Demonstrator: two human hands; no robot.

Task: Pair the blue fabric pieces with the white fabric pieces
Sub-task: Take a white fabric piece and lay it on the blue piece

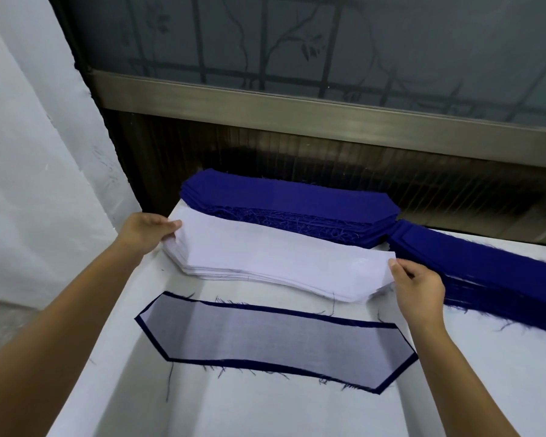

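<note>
- Across the middle of the tabletop (85, 389) lay the white stack (221, 272), its long axis running from the left edge toward the right edge, with a tapered end pointing at each side.
- The left hand (145, 230) pinched the left tip of the top white piece (265, 247), thumb on top. The right hand (418, 287) pinched the right tip the same way. Both were grasping, neither released (I could not tell whether one ply or several was caught).
- The blue stack (290, 200) sat against the far edge, parallel to the white one and touching it. A second blue stack (486, 272) slanted along the right side toward the near right corner.
- The finished pair (275, 340) lay nearer the near edge, white over blue with a dark margin showing all round. Its long axis also ran left to right, with the right end dipping toward the near edge.
- Judged step: lifting one white piece off the stack to mate with a blue piece.
- To do it well:
  - Roll the tips between thumb and finger so a single ply parts.
  - Keep even tension between both ends so the middle does not sag or drag its neighbours.
  - Carry it level, tapers matched to the blue tapers, and set it down leaving an equal border.
</note>
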